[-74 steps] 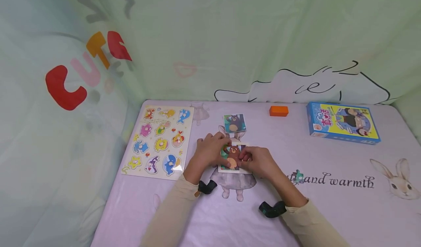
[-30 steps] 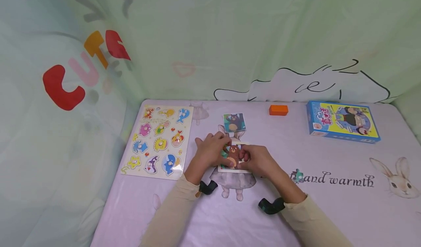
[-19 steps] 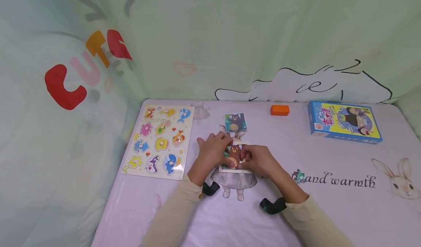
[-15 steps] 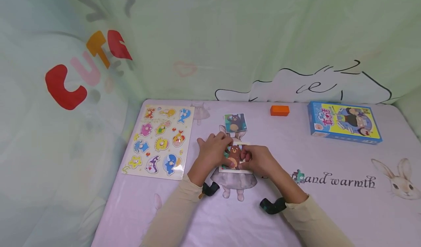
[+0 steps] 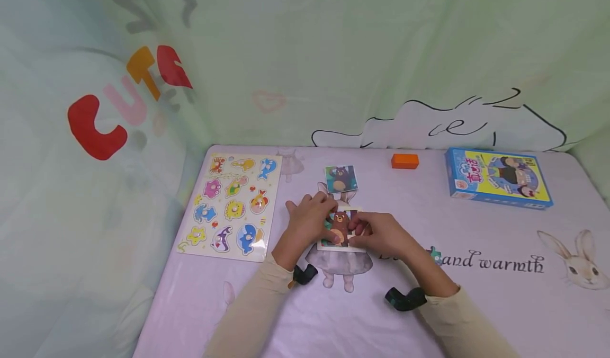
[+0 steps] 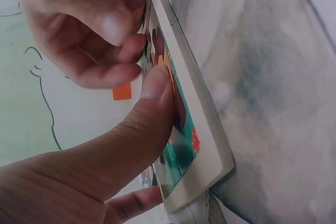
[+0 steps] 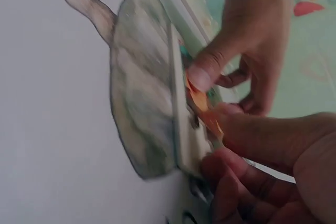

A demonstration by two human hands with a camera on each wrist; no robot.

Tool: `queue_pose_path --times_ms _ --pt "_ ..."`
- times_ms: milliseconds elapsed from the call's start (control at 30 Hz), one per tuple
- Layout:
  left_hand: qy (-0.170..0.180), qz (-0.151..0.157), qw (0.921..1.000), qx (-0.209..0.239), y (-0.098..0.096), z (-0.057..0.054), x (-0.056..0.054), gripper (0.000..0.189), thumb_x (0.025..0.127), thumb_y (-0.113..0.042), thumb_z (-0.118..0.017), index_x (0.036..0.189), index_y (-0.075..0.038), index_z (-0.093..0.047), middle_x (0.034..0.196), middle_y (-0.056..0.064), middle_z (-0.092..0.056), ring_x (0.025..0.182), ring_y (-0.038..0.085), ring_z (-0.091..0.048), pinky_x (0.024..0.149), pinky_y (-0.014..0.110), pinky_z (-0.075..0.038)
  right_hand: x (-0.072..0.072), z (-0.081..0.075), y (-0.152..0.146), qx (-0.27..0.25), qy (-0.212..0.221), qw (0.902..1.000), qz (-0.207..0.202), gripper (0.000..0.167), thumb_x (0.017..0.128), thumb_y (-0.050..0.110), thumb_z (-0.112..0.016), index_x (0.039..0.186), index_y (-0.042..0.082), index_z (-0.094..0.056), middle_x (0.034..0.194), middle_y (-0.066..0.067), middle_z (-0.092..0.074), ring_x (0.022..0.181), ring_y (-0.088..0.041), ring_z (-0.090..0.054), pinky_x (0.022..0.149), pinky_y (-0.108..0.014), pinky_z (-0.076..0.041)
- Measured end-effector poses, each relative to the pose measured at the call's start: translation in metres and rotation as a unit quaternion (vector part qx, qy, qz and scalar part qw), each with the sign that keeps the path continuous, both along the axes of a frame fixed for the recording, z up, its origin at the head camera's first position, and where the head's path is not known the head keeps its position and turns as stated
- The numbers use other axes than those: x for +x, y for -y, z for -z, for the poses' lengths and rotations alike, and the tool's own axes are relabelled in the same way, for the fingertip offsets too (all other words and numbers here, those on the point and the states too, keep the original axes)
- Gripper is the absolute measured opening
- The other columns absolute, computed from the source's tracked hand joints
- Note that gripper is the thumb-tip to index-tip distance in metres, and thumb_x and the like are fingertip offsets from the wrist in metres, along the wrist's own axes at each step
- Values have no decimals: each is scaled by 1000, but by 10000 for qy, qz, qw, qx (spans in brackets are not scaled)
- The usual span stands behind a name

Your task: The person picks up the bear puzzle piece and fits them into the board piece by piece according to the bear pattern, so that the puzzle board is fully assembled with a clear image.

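Observation:
A small framed jigsaw puzzle (image 5: 333, 248) showing a brown bear lies on the table in the head view. My left hand (image 5: 307, 217) grips it from the left. Its thumb (image 6: 155, 90) presses on the orange-brown belly while another finger sits at the frame's edge. At the puzzle's right side my right hand (image 5: 381, 233) pinches an orange-brown jigsaw piece (image 7: 212, 123) between thumb and curled fingers; much of the piece is hidden. Bare pale backing shows in the frame beside that piece. A green loose piece (image 5: 436, 254) lies partly behind the right forearm.
A square bear picture card (image 5: 341, 179) lies just beyond the puzzle. An animal knob-puzzle board (image 5: 267, 225) is on the left. At the back are an orange block (image 5: 405, 161) and, farther right, a blue-and-yellow box (image 5: 498, 178). A hanging cloth borders the table's far side.
My right hand and forearm have shifted slightly to the right, covering more of the loose piece. The left hand stays on the puzzle, and the other things have not moved.

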State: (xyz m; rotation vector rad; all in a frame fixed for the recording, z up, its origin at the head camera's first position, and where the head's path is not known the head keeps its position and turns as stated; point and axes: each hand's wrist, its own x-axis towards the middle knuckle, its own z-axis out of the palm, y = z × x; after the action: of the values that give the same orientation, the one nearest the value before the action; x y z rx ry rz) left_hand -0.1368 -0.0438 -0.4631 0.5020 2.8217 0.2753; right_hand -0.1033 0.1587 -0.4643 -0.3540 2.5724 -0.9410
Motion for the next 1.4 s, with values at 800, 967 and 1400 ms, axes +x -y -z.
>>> queue_pose_path --times_ms 800,967,1400 --pt "14 -12 10000 -1 -1 3 0 81 67 -59 -89 138 -35 -59 135 -5 -55 114 21 -52 89 56 -37 15 -31 -115 614 -266 9976 201 24 87 30 -81 105 15 -77 94 5 -72 89 -16 -60 71 -22 -51" --pt "8 -19 10000 -6 -1 3 0 81 67 -60 -89 138 -35 -59 135 -5 -55 113 21 -52 89 56 -37 17 -28 -133 784 -144 9965 240 25 85 32 -83 102 15 -78 94 4 -72 88 -16 -58 69 -22 -50" --pt "58 -66 9999 67 -2 0 1 80 66 -58 -90 136 -34 -61 134 -5 -56 112 21 -51 88 55 -36 23 -11 -154 1050 131 9942 189 27 80 34 -87 98 18 -76 82 5 -61 83 -16 -52 65 -23 -44"
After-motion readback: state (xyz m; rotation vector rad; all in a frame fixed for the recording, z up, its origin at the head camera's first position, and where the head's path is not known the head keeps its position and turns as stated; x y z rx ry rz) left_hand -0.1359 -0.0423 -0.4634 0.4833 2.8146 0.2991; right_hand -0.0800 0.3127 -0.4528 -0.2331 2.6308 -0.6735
